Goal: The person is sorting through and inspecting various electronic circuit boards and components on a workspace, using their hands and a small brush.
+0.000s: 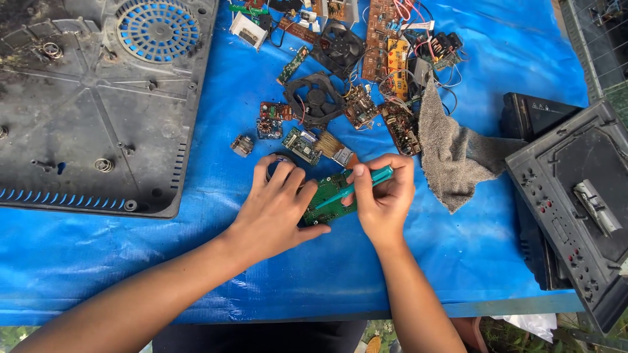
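Blue plastic tarp (196,255), creased and glossy, over a table outdoors. Near its middle, a small green circuit board (329,196), flat and rectangular, partly hidden under both hands. Left hand (278,206) curled over the board's left edge, fingers bent, pinning it down. Right hand (383,196) closed round a slim teal tool (366,181), tip angled down onto the board; tip itself hard to make out. Just behind, a bristle brush (335,148) and small boards (301,145). Further back, two black round fans (317,98), a heap of brown boards and wires (392,65), cut off at the top edge. Right, a rough grey rag (451,150) draped toward a black casing (575,202). Left, a dusty black moulded shell with a round blue grille (157,29). Open tarp along the near edge, below the wrists.
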